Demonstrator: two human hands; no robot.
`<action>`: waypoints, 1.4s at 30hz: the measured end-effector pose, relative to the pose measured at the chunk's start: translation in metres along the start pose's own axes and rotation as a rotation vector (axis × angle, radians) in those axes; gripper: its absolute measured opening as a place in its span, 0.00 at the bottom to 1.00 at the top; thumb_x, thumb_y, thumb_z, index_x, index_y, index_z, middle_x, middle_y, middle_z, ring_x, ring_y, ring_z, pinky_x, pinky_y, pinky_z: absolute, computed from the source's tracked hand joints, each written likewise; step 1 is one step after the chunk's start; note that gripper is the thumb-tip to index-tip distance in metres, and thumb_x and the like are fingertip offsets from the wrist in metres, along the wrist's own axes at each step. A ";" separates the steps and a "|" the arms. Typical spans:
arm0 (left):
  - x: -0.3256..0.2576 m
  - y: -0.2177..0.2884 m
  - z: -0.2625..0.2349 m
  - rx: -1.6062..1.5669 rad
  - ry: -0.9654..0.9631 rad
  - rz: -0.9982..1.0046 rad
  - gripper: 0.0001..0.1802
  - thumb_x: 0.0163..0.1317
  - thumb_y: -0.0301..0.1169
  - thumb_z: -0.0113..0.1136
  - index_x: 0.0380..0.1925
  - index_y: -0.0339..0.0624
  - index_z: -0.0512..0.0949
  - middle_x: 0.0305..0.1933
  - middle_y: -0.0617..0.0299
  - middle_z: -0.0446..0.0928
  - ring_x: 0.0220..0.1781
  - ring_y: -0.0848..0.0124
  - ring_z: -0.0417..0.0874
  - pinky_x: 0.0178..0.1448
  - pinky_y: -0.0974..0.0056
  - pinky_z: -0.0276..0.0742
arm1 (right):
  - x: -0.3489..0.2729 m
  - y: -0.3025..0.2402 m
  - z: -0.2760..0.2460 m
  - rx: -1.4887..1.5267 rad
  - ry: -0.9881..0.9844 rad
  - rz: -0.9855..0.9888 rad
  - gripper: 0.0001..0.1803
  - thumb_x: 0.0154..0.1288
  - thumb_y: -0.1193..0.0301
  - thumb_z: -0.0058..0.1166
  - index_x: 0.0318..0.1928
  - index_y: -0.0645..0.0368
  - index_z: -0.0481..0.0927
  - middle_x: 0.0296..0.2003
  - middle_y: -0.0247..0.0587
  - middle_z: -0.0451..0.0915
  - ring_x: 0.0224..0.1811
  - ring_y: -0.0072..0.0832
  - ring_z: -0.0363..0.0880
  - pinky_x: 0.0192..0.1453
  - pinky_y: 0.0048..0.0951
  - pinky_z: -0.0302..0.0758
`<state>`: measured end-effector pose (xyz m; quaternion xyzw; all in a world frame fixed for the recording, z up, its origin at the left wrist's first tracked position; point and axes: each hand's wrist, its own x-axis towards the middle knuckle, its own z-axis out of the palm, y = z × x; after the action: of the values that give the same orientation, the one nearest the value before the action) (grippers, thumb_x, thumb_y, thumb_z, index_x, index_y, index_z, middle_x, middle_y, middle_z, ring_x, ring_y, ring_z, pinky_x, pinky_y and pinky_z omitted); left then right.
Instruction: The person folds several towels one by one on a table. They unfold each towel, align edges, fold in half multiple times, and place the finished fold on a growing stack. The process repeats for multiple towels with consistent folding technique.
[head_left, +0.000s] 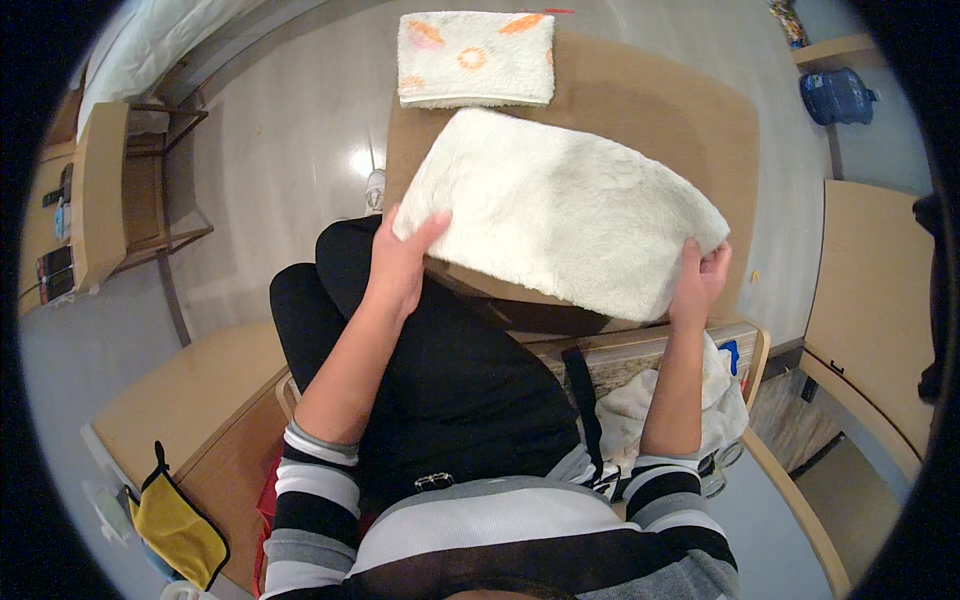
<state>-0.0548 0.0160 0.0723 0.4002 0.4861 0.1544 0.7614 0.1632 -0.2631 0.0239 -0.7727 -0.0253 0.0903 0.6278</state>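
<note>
A white fluffy towel is stretched out between my two hands, over the near part of a brown table. My left hand grips its left near corner, the thumb lying on top. At the right end, my right hand pinches the other corner between thumb and fingers. The fingers under the towel are partly hidden. Beyond it, a folded white towel with orange markings lies at the table's far left corner.
Crumpled pale cloths lie in the drawer-like space beside my right forearm. A yellow cloth hangs at the lower left. On the left stands a wooden desk with small items on it. A blue water jug is at the far right.
</note>
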 end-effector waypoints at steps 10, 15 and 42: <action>0.058 -0.024 -0.032 0.922 -0.009 0.440 0.28 0.58 0.35 0.67 0.54 0.29 0.72 0.52 0.47 0.75 0.54 0.58 0.77 0.59 0.59 0.73 | -0.008 0.025 -0.002 -0.381 -0.031 0.094 0.29 0.65 0.67 0.60 0.61 0.68 0.66 0.45 0.45 0.77 0.38 0.23 0.75 0.42 0.25 0.74; 0.109 -0.014 0.000 0.727 -0.017 0.430 0.23 0.59 0.37 0.67 0.48 0.31 0.76 0.47 0.50 0.77 0.49 0.63 0.79 0.55 0.62 0.74 | -0.002 0.027 0.012 -0.415 0.057 -0.029 0.29 0.62 0.66 0.62 0.60 0.66 0.69 0.45 0.44 0.77 0.37 0.24 0.75 0.43 0.26 0.75; 0.111 0.032 0.019 0.645 -0.287 -0.104 0.40 0.52 0.39 0.74 0.60 0.27 0.68 0.54 0.50 0.77 0.53 0.64 0.79 0.57 0.62 0.75 | 0.034 0.027 0.034 -0.377 0.078 0.036 0.27 0.59 0.67 0.65 0.56 0.67 0.74 0.43 0.41 0.80 0.42 0.25 0.77 0.47 0.28 0.74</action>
<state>0.0198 0.0965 0.0323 0.6125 0.4175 -0.1039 0.6631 0.1885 -0.2310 -0.0125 -0.8798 -0.0036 0.0652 0.4708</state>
